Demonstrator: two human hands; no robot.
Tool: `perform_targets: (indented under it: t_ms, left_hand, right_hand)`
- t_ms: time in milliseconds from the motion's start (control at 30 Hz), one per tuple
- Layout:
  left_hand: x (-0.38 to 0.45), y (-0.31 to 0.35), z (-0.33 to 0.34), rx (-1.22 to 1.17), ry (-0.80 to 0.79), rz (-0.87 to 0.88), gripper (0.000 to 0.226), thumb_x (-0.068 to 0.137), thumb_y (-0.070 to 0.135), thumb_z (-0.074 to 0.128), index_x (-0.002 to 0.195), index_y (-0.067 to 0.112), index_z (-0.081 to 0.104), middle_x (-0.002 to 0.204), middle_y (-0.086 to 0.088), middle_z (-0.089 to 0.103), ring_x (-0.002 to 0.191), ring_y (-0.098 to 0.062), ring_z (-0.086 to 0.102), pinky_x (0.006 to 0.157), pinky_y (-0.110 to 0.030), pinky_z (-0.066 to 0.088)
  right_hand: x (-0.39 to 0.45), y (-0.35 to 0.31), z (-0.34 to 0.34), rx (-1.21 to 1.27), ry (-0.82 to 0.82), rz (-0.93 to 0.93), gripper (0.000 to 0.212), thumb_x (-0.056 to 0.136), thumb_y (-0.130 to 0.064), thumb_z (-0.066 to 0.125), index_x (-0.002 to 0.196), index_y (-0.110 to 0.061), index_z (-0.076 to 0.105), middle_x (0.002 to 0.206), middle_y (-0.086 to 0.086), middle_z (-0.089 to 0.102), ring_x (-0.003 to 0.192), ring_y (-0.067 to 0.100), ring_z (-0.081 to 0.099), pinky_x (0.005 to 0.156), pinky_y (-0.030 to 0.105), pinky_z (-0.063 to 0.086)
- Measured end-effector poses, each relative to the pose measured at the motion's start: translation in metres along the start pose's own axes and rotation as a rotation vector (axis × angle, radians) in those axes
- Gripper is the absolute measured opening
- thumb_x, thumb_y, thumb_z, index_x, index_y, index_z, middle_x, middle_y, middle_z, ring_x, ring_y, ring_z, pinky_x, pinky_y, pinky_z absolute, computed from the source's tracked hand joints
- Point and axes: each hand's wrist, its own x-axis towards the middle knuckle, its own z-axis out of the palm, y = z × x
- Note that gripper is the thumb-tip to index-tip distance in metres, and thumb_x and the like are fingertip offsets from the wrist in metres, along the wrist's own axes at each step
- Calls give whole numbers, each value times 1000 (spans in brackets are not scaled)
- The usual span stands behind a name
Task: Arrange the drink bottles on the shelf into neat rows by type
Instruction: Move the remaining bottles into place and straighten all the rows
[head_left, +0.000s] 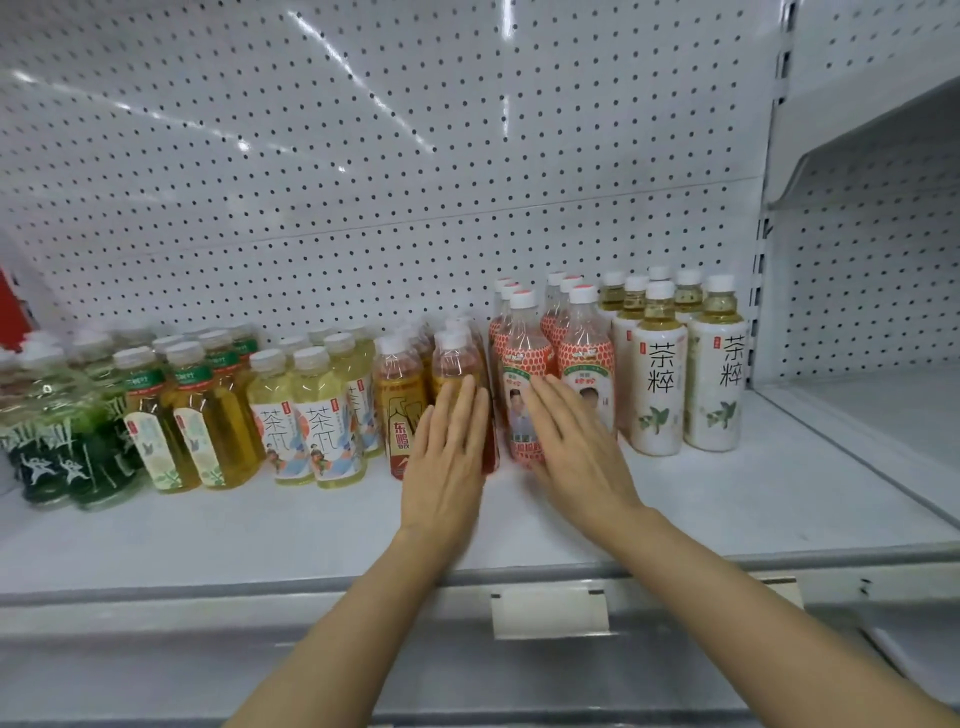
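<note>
Both hands are lying flat, fingers straight, gripping nothing: the left hand (445, 457) is pressing the amber, orange-labelled plastic bottle (457, 387) at mid-shelf, the right hand (579, 447) the clear, red-patterned plastic bottle (525, 364) beside it. They seem to be squaring front rows on the white metal shelf (727, 499); next, an even backward push.

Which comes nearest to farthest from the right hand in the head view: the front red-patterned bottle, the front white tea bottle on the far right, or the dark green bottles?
1. Front red-patterned bottle: under the right hand fingers.
2. Far-right white tea bottle: to the hand's right.
3. Dark green bottles: far left end of the shelf.
</note>
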Motion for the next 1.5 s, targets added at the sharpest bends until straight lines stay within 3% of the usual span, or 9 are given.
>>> perform_targets:
  t_ms: [233,467,667,767,867,967,1100,1267,1500]
  left_hand:
    - [-14,-61,6,30,-1,-68,102,86,18,67,157,6,-6,165,-12,-11,153,-30,-7,121,-47,21]
    - [-5,-97,20,38,-45,-48,108,83,16,69,156,6,-10,164,-11,-19,151,-29,-19,124,-42,4]
    - [1,-99,25,-30,-82,3,115,85,29,71,154,8,-19,163,-10,-22,150,-27,-21,118,-41,-16]
    - [3,-99,32,-79,-64,5,123,78,39,78,156,7,-10,165,-11,-10,152,-28,-10,122,-41,2]
    - [2,-104,35,-98,-43,39,122,78,38,79,157,9,-9,166,-9,-10,153,-28,-8,122,-41,6]
    - [-1,-115,32,-113,-35,73,118,80,38,77,157,13,-9,166,-7,-13,153,-27,-7,123,-42,12]
    - [-16,-147,25,-76,75,107,100,80,28,75,158,11,14,166,-9,8,153,-29,9,122,-44,11]
    - [-35,-205,26,5,51,88,99,81,17,72,158,12,10,166,-11,2,153,-33,4,120,-50,22]
    - [-43,-242,43,2,-8,-19,103,82,17,71,158,11,3,165,-12,-6,152,-34,4,119,-46,25]
  right_hand:
    - [15,-56,24,23,-81,-102,88,65,5,75,144,-6,38,151,14,36,139,30,35,110,40,23]
    - [39,-69,37,5,-152,90,89,76,0,68,151,-8,21,159,14,12,143,35,23,106,46,35]
    - [42,-69,44,-44,-216,150,88,73,7,64,150,-6,23,158,19,11,137,38,35,88,48,53]
    - [44,-71,43,-70,-223,169,88,81,6,58,153,-11,11,160,16,-1,142,35,25,91,46,51]
    - [45,-78,43,-114,-180,202,91,69,3,74,148,-5,30,155,23,22,132,39,42,82,46,55]
    - [44,-87,45,-142,-125,186,94,64,-13,84,144,-1,36,150,23,33,133,40,40,101,47,42]
    - [53,-118,53,-131,-31,71,86,70,-13,79,144,-3,36,149,17,37,137,33,35,110,45,36]
    - [70,-174,77,-61,-23,-53,87,64,-7,79,141,-3,39,145,15,44,132,31,42,106,41,41]
    - [97,-211,106,-113,-112,17,95,57,-13,84,139,-5,38,140,17,46,126,34,41,102,41,43]
